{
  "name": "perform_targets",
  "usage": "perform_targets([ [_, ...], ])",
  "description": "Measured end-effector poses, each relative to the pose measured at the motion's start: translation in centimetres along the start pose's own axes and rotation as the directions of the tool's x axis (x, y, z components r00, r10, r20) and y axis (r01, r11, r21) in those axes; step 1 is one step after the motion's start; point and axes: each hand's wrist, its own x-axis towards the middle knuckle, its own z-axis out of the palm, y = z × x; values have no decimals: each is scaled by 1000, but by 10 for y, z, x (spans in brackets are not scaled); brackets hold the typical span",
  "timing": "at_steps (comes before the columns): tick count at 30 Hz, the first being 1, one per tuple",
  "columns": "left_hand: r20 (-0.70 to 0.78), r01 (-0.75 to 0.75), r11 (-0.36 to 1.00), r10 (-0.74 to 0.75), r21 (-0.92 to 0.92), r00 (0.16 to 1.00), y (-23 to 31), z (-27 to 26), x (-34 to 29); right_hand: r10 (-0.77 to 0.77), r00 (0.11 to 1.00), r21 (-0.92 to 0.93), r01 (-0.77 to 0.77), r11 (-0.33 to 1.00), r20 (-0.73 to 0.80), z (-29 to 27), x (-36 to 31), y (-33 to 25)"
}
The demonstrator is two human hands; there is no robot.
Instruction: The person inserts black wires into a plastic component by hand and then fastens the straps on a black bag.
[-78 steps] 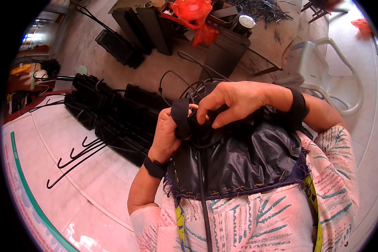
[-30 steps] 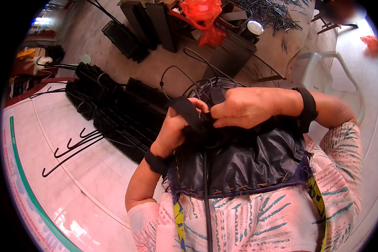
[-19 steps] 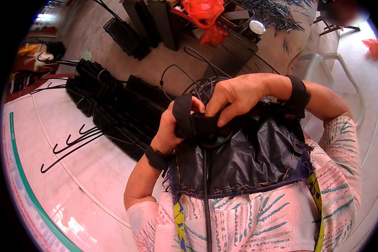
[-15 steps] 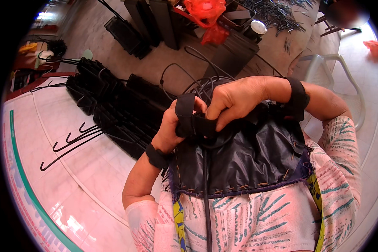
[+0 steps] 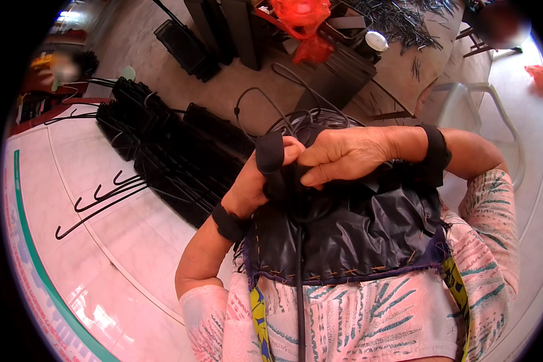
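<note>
My left hand (image 5: 248, 184) is closed around something black above my lap, mostly hidden by its fingers. A wide black band (image 5: 270, 152) lies across those fingers. Against it, my right hand (image 5: 347, 154) has its thumb and fingers pressed together; what they pinch is dark and cannot be made out. A long black rod or cord (image 5: 300, 271) runs from below my hands down over my lap. Black plastic sheeting (image 5: 359, 232), stitched along its edge, covers my lap. Both wrists wear black bands. Loops of dark cable (image 5: 256, 99) rise just beyond my hands.
At left a row of black flat pieces (image 5: 175, 157) lies on pale tiles, with hooked black rods (image 5: 99, 202) sticking out. Ahead are a red plastic bag (image 5: 301, 18), dark panels (image 5: 338, 75) and a heap of thin metal pieces (image 5: 398, 24). A plastic chair (image 5: 458, 105) stands at right.
My right hand has shifted slightly down and right, its fingers now nearer the left fingertips. The black strip stretched between the hands no longer shows there. The view has moved slightly.
</note>
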Motion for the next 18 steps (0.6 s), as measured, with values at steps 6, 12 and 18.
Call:
perform_targets([
  [6,-14,76,997,-75,30,997,8,14,-4,377,920,592,-366,718,111,-5,-6,-11],
  [12,-4,75,980,-75,187,997,3,11,-1,474,863,563,-483,670,177,-8,-10,-26],
  [18,99,11,920,-54,391,994,2,10,0,462,884,435,-446,782,75,-6,-11,-37],
])
